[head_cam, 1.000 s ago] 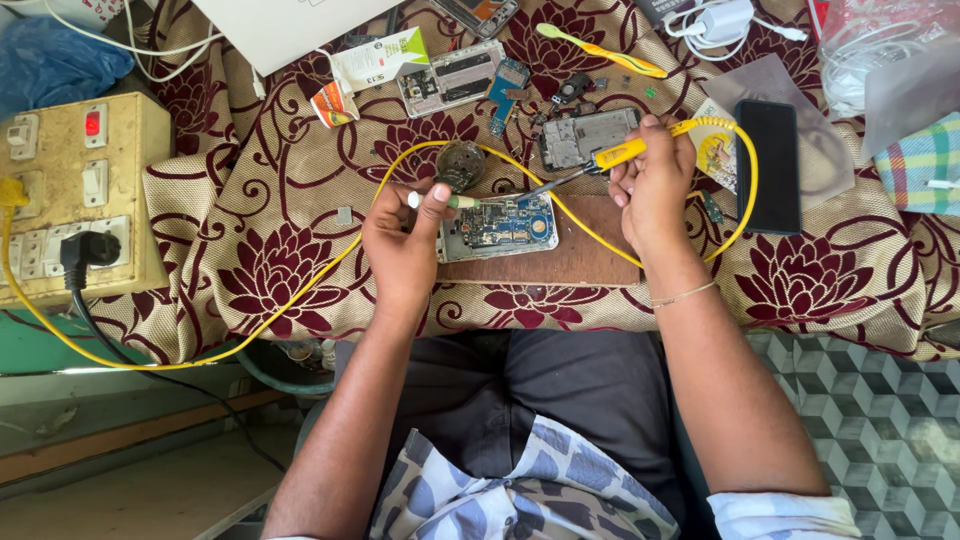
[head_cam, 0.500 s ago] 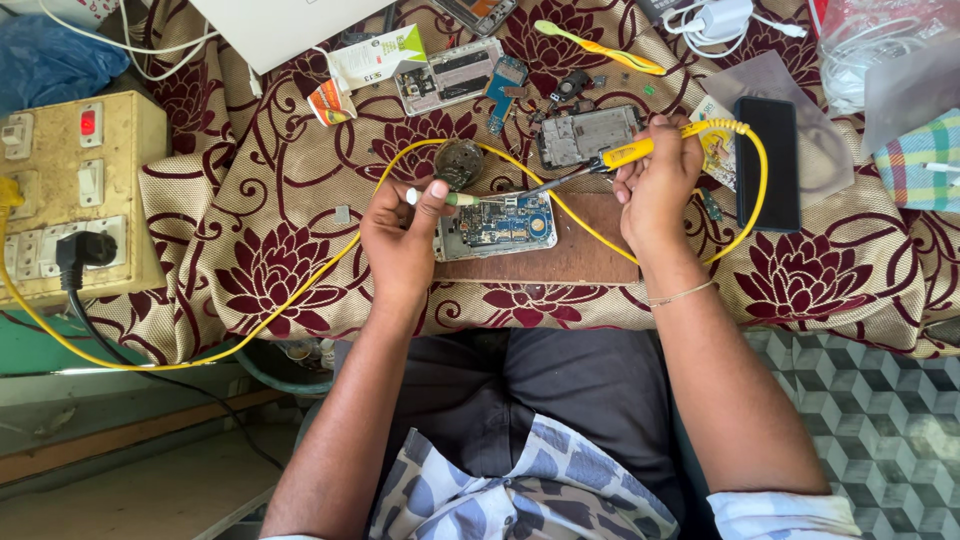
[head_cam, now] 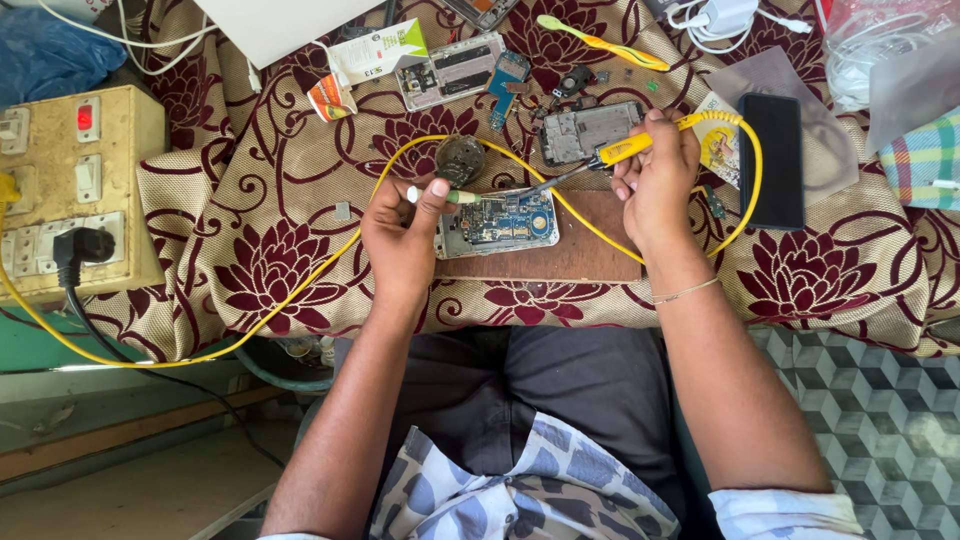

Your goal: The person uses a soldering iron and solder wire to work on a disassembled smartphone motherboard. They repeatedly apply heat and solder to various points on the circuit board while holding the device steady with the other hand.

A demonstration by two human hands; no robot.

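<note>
An opened phone with a blue circuit board (head_cam: 497, 221) lies on a brown wooden block (head_cam: 560, 255) at the table's near edge. My left hand (head_cam: 405, 235) pinches a thin white-tipped stick (head_cam: 445, 195) whose end reaches the board's top left. My right hand (head_cam: 655, 180) grips a yellow-handled soldering iron (head_cam: 625, 150); its dark tip slants down-left to the board's upper edge. A yellow cord (head_cam: 745, 160) loops from the handle around my right hand.
A beige switchboard with a black plug (head_cam: 75, 190) stands at the left. A black phone (head_cam: 772, 160) lies right of my hand. Phone frames (head_cam: 585, 130), a round dark part (head_cam: 460, 158), a small box (head_cam: 375, 55) and a yellow tool (head_cam: 590, 40) lie on the floral cloth.
Both hands stay almost still over the board. The iron's tip and the stick hold their places.
</note>
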